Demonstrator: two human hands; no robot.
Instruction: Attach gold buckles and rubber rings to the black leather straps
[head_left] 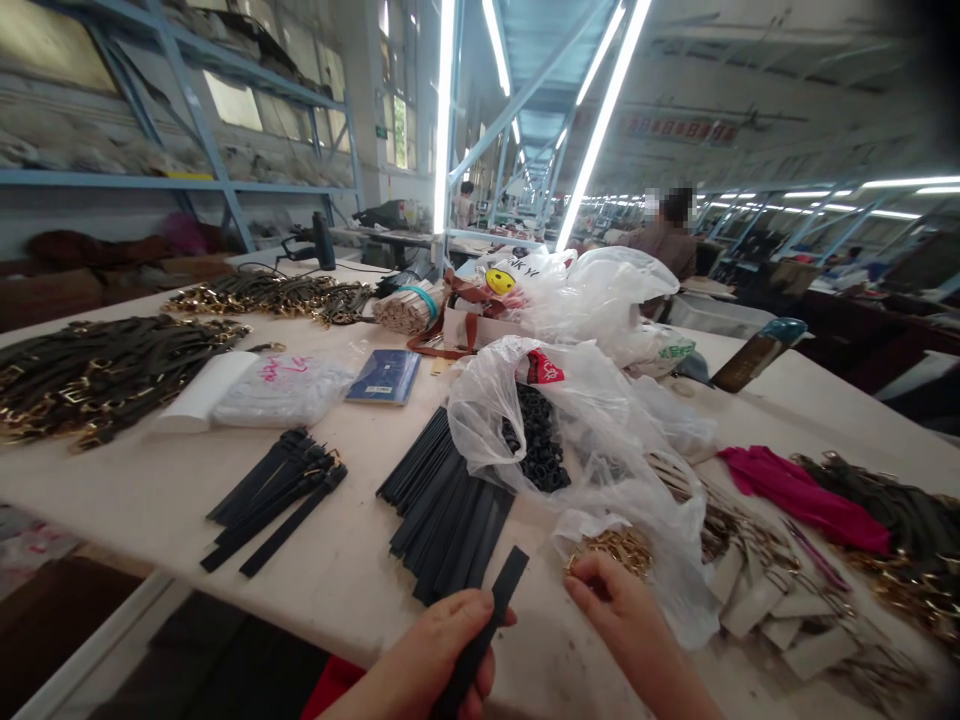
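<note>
Gripping a black strap [487, 620], the left hand [431, 665] is closed; right hand [626, 620] fingertips pinch something hidden.

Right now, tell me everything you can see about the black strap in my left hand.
The strap is a flat, narrow black strip, matte, seemingly leather or faux leather, with a square-cut upper end. It shows no buckle or holes. It slants up and to the right, over the table edge. The left hand grips its lower part, thumb across the front, hiding the bottom end. Its free end points toward the pile of similar black strips but looks apart from it. The right hand is near, not touching it.
</note>
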